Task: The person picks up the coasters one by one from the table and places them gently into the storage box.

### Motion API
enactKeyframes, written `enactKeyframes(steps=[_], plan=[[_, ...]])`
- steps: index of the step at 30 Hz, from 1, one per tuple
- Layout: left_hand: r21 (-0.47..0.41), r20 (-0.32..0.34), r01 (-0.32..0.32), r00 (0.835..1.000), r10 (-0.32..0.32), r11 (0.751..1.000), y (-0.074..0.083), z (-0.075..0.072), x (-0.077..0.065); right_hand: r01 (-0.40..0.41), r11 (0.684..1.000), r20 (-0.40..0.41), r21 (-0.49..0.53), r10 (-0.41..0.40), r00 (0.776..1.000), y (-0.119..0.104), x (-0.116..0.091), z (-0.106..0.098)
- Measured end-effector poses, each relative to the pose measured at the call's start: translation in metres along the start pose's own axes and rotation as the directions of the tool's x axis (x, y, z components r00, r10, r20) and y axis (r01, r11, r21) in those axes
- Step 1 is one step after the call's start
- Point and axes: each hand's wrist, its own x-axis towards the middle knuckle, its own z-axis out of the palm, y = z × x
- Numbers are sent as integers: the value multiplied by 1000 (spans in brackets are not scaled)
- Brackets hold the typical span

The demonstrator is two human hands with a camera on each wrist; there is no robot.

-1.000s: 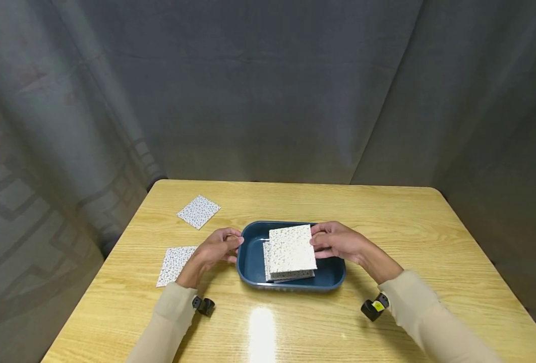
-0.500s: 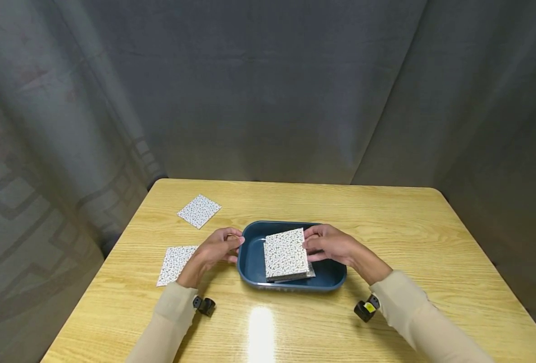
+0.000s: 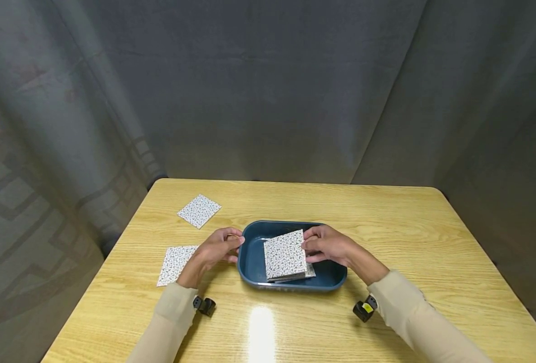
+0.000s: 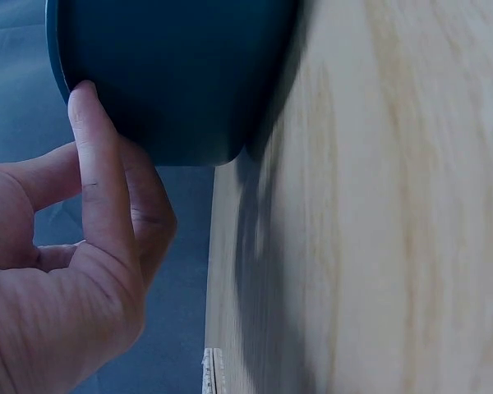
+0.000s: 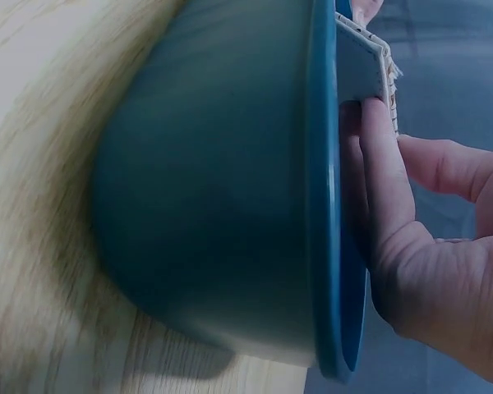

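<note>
A thin, square, white patterned card is tilted over a small stack inside the blue tub, with the corner of a lower card showing beneath it. My right hand pinches the card's right edge, thumb on top and fingers under it. The right wrist view shows the card's pale underside above the fingertips, level with the tub's rim. At the tub's left end, my left hand grips the rim; one finger lies along the outer wall in the left wrist view.
Two similar patterned cards lie flat on the wooden table: a far one at the back left and a near one partly behind my left forearm. A grey curtain hangs beyond the table's back edge.
My right hand has moved left and slightly down with the patterned card, bringing it lower over the stack in the tub. The left hand and the tub have stayed put.
</note>
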Motion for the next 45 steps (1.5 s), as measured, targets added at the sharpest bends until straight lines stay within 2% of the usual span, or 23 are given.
enactKeyframes(steps=[8, 15, 25, 33, 45], plan=[[-1, 7, -2, 1000, 2, 1000, -1, 0, 1, -8, 1000, -9, -4, 8, 1000, -1, -4, -5], [-1, 1, -1, 1000, 1, 1000, 0, -1, 1, -13, 998, -30, -66, 11, 1000, -5, -10, -9], [3, -1, -6, 1000, 6, 1000, 1, 0, -2, 10, 988, -95, -152, -25, 995, -15, -25, -21], [4, -8, -1, 1000, 1, 1000, 1, 0, -2, 52, 985, -184, -164, -83, 979, -19, -39, -36], [-1, -41, 26, 999, -26, 1000, 3, -2, -8, 9, 978, -261, -210, -64, 963, -6, -54, -59]])
